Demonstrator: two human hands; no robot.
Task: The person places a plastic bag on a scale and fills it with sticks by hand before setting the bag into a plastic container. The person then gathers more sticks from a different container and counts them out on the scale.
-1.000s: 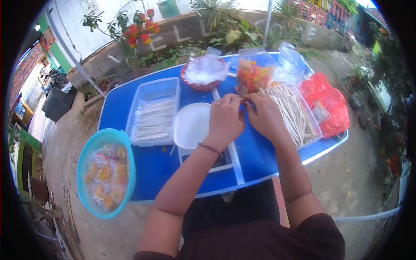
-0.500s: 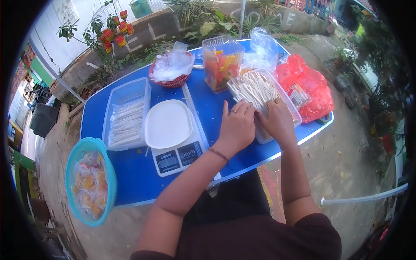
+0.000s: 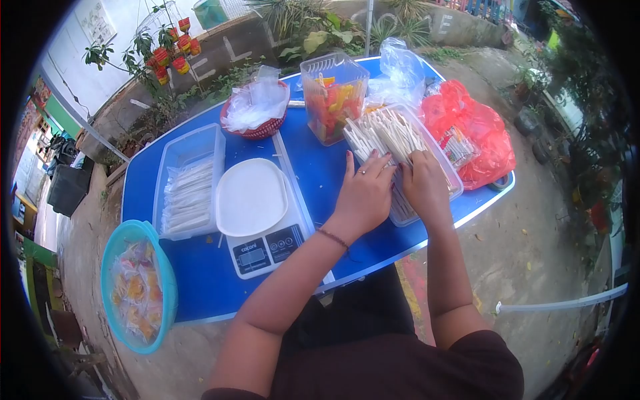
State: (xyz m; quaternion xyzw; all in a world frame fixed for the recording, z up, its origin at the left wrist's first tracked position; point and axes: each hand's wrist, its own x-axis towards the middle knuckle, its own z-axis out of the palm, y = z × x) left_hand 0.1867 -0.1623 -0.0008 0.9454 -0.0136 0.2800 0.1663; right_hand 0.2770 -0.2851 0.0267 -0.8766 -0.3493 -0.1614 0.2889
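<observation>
Pale thin sticks [image 3: 389, 133] fill a clear plastic box [image 3: 455, 175] at the right of the blue table. My left hand [image 3: 365, 187] is closed around a bunch of them at the box's left side, a ring on one finger. Beside it, my right hand [image 3: 427, 183] grips more sticks near the box's middle, with its fingertips bent over them. The two bunches fan apart at the top. Behind the box stands a clear square container [image 3: 333, 100] with red and yellow pieces.
A white kitchen scale [image 3: 252, 197] sits mid-table. Left of it is a box of wrapped sticks [image 3: 190, 193]; a teal basket [image 3: 172, 287] holds packets. A red basket [image 3: 270, 128] with clear bags stands behind. Red plastic bags [image 3: 483, 133] lie at the right.
The sticks between my hands have risen and spread into two bunches. My left hand has moved slightly down and left. The whole view has shifted a little.
</observation>
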